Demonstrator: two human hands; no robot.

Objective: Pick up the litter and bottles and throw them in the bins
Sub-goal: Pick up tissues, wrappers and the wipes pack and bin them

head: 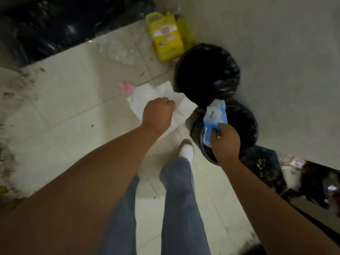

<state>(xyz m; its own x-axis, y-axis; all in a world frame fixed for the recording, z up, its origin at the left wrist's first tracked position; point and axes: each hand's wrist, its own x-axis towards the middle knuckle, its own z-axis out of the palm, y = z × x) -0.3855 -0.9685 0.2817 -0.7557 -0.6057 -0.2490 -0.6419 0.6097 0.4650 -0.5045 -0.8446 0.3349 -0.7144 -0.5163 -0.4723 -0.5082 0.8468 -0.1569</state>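
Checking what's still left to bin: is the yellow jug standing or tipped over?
Cannot tell: seen from above, the yellow jug shows its handle end toward the wall and its label face, beside the far bin.

White paper sheet (pixel 176 105), crumpled, held aloft beside far black-lined bin (pixel 207 74). Blue-white wrapper (pixel 214 116), creased, held over near black-lined bin (pixel 239 126). Yellow bottle (pixel 166 38) lying on floor behind bins.

Both bare arms stretched forward and down, fists closed

The left hand (pixel 159 113) is clenched, knuckles up (thumb hidden); the right hand (pixel 225 142) reaches further right, fingers curled tight; both forearms are bare, wrists nearly straight; one foot is stepped forward.
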